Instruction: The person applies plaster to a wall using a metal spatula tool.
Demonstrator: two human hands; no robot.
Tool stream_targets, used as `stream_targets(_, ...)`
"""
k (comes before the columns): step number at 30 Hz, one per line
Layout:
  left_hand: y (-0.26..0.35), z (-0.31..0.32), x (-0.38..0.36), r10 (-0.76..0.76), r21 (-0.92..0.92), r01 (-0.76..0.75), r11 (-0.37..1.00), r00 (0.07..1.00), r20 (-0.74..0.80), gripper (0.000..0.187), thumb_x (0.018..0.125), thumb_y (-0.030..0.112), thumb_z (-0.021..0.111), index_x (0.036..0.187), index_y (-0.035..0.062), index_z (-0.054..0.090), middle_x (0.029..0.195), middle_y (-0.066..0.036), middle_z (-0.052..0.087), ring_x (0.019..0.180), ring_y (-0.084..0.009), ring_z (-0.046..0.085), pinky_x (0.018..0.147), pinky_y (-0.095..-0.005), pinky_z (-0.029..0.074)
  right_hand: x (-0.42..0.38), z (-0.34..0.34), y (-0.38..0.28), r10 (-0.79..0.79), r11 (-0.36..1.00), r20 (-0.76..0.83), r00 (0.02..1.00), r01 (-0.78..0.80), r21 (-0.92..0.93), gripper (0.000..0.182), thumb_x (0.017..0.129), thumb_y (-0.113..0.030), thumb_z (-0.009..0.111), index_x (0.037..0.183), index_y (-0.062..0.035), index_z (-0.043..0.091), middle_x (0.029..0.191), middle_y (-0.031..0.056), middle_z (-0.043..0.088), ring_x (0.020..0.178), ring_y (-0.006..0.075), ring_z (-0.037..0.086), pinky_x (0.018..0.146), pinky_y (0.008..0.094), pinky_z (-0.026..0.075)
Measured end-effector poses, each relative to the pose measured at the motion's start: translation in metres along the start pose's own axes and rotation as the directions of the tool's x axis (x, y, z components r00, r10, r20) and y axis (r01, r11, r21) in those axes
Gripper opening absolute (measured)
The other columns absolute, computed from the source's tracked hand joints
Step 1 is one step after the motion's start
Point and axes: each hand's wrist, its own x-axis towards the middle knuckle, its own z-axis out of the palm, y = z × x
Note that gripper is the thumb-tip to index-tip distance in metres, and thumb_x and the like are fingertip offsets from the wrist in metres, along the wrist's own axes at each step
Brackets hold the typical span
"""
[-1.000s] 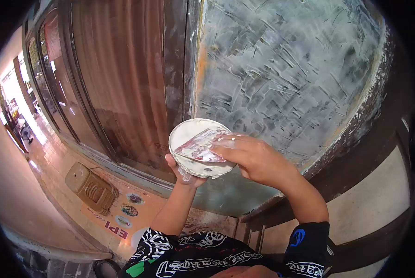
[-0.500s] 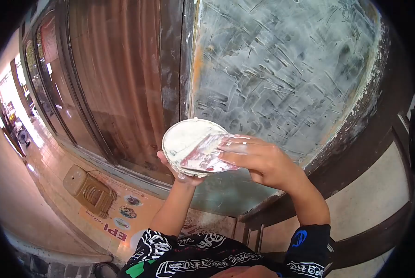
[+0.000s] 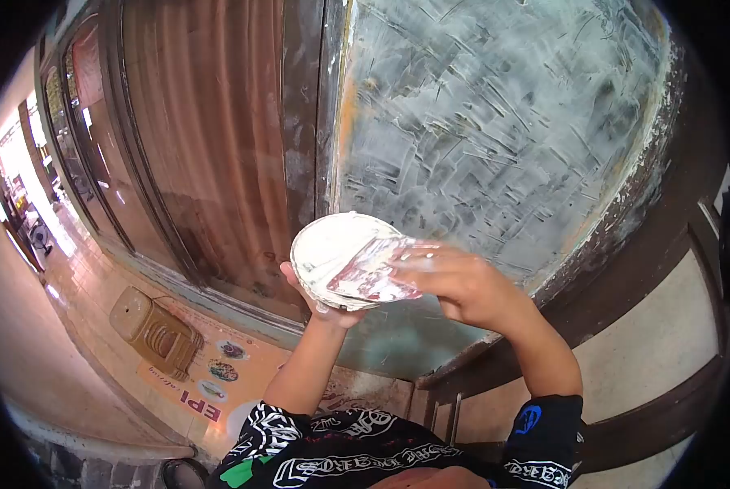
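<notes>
A round container [image 3: 324,244] filled with white paste rests in my left hand [image 3: 326,310], whose fingers wrap round its underside and left edge. My right hand [image 3: 454,281] grips a flat reddish scraper [image 3: 373,269] smeared with white paste. The scraper lies tilted over the right part of the paste. White smears mark the fingers of my right hand, which are slightly blurred. Just beyond both hands stands a grey-green panel [image 3: 495,130] covered in streaky strokes.
Left of the panel is a brown-framed glass door [image 3: 210,147] with a curtain behind it. A brown plastic stool [image 3: 157,330] and an orange printed banner [image 3: 218,379] are on the floor at lower left. Curved dark woodwork [image 3: 626,326] is at the right.
The container has shifted slightly to the right. My right hand has moved the scraper a little across the paste, uncovering more of its reddish face.
</notes>
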Motion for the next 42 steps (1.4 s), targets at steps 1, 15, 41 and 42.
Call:
stream_targets(1, 0.0, 0.001, 0.0, -0.005, -0.022, 0.005, 1.0, 1.0, -0.005, 0.114, 0.072, 0.092, 0.047, 0.15, 0.0111, 0.037, 0.155, -0.018, 0.037, 0.137, -0.0391, 0.042, 0.11, -0.0572, 0.038, -0.001, 0.0, -0.001, 0.0, 1.0, -0.002, 1.0, 0.0, 0.0, 0.065, 0.062, 0.013, 0.061, 0.124, -0.0048, 0.063, 0.12, 0.02, 0.065, 0.116, 0.0387, 0.059, 0.107, 0.045, 0.045)
stream_targets(15, -0.008, 0.002, -0.005, 0.018, -0.003, -0.018, 1.0, 1.0, -0.005, 0.116, 0.074, 0.09, 0.046, 0.152, 0.006, 0.03, 0.154, -0.021, 0.037, 0.136, -0.0412, 0.043, 0.109, -0.0571, 0.041, -0.009, 0.003, -0.001, 0.027, 1.0, 0.02, 0.999, -0.027, 0.016, 0.066, 0.065, 0.012, 0.06, 0.127, -0.0076, 0.063, 0.123, 0.0154, 0.065, 0.12, 0.037, 0.058, 0.108, 0.044, 0.045)
stream_targets(41, -0.028, -0.005, 0.005, -0.066, -0.038, 0.067, 0.997, 0.997, 0.036, 0.113, 0.074, 0.091, 0.046, 0.152, 0.0102, 0.033, 0.154, -0.018, 0.036, 0.136, -0.0386, 0.043, 0.111, -0.0569, 0.039, -0.027, -0.014, 0.009, 0.191, 0.975, -0.24, 0.952, -0.156, 0.158, 0.049, 0.074, 0.015, 0.057, 0.118, -0.0039, 0.069, 0.113, 0.0166, 0.07, 0.107, 0.0348, 0.068, 0.098, 0.0376, 0.051)
stream_targets(42, -0.031, 0.002, 0.008, -0.061, -0.01, 0.061, 0.998, 0.998, 0.003, 0.113, 0.074, 0.088, 0.052, 0.152, 0.0089, 0.03, 0.152, -0.018, 0.04, 0.135, -0.0373, 0.045, 0.108, -0.0554, 0.043, -0.029, -0.013, 0.011, 0.256, 0.957, -0.29, 0.922, -0.199, 0.211, 0.045, 0.08, 0.015, 0.056, 0.118, -0.0036, 0.07, 0.113, 0.0155, 0.071, 0.101, 0.0275, 0.071, 0.092, 0.0339, 0.053)
